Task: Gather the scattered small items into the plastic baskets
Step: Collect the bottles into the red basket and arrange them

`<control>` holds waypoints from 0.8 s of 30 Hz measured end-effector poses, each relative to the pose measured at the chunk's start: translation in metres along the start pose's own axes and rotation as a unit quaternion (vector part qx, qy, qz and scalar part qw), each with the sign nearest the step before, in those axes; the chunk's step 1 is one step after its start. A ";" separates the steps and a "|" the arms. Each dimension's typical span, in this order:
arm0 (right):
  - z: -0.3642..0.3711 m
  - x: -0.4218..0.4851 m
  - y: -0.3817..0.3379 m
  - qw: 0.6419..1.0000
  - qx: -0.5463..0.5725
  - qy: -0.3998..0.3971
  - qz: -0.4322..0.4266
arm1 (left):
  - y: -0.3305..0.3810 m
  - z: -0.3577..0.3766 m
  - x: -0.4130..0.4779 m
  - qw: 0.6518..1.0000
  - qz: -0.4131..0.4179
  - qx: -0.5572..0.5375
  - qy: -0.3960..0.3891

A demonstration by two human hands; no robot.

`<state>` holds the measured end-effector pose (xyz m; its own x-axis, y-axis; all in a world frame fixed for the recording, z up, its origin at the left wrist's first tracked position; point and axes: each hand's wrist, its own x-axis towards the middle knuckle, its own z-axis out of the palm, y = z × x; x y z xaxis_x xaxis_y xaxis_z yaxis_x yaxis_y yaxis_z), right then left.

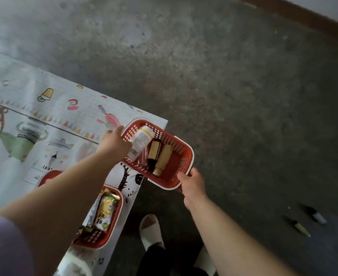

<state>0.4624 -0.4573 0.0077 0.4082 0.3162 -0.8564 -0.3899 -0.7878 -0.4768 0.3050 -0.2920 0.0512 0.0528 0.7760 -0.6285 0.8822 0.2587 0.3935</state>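
Head: one held basket [191, 156] (three bottles [141, 141] [154, 154] [163, 158])

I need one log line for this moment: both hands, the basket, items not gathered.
left hand: grips red basket rim | right hand: grips same rim | floor: two small items ungathered

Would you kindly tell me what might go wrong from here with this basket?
The red basket hangs partly past the mat corner, gripped by the left hand and right hand; a slip could drop it. The white bottle leans against its rim and might tip out. Two small items lie on the floor and could be missed or stepped on.
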 end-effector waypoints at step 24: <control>-0.446 -0.056 0.174 0.935 0.225 0.267 0.061 | 0.236 0.349 -0.232 0.934 0.246 0.205 -0.157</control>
<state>0.7398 -0.8477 0.0606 0.6453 -0.1655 -0.7458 -0.7194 -0.4600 -0.5204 0.6643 -0.6113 0.0556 0.5766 0.5196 -0.6305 0.8169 -0.3761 0.4372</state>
